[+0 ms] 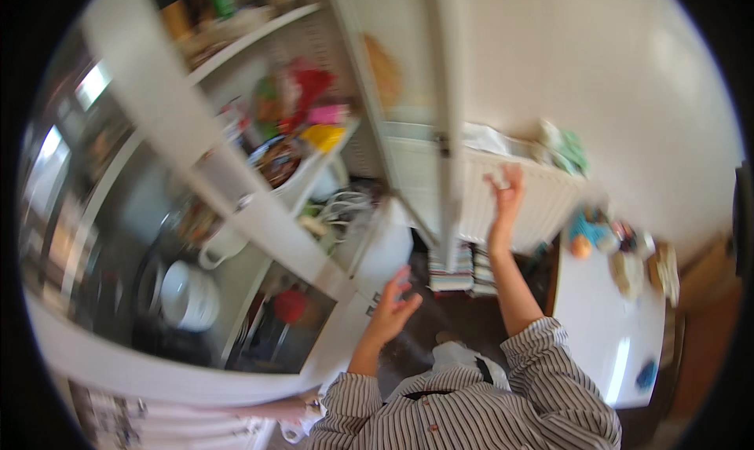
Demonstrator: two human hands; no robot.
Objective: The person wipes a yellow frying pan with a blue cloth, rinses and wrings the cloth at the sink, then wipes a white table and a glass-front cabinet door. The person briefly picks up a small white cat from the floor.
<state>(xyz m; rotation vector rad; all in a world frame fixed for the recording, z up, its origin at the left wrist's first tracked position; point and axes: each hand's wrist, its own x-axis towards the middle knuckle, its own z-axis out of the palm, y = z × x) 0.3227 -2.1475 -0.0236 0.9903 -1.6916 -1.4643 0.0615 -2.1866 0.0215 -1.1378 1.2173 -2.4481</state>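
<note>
My left hand (393, 310) is raised with fingers apart and holds nothing, before the lower front of a white cabinet (147, 91). My right hand (508, 194) reaches farther forward, fingers spread and nothing in it. It appears just right of the cabinet's swung-out glass door (452, 114), with a white radiator (530, 199) behind; whether it touches the door's edge I cannot tell. Inside the cabinet, a shelf bears a bowl (283, 161) of small items, a yellow packet (323, 136) and a red bag (309, 88). Below them lies a coiled white cable (349, 207).
Behind the cabinet's left glass are stacked white bowls (188, 297) and a white mug (224, 247). At right, a white table (607, 332) carries a round orange item (580, 247) and several blurred things. Piled books or magazines (450, 271) stand on the floor below the radiator.
</note>
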